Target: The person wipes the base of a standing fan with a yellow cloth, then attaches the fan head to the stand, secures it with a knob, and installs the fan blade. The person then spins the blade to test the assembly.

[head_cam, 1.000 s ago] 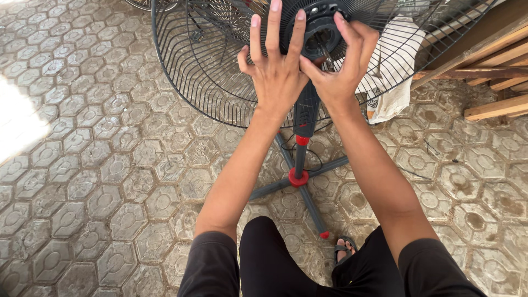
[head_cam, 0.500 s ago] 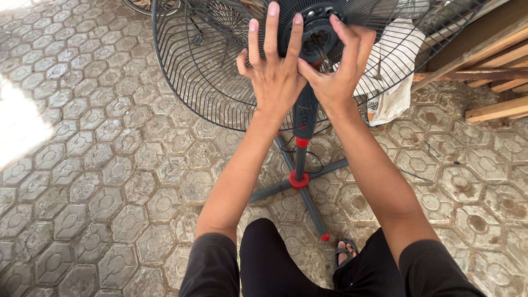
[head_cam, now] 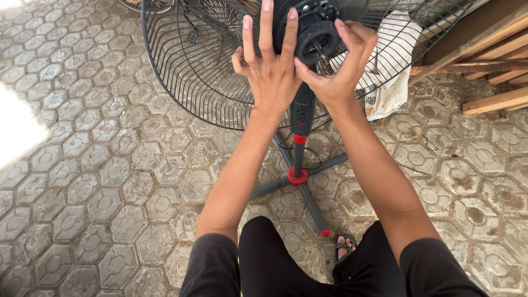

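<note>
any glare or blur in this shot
Head view: a blown-out sunlit patch washes out the paving at the left edge; left hand, right hand and the fan guard are sharp in even shade; the guard is cropped at the top.

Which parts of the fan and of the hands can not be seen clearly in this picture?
- Head view: the top of the round black wire fan guard is cut off by the upper edge.
- The black plastic motor hub is partly covered by the left hand and the right hand.
- Both palms face away, so their contact is hidden.
- The grey cross-shaped fan base is partly behind the arms.
</note>
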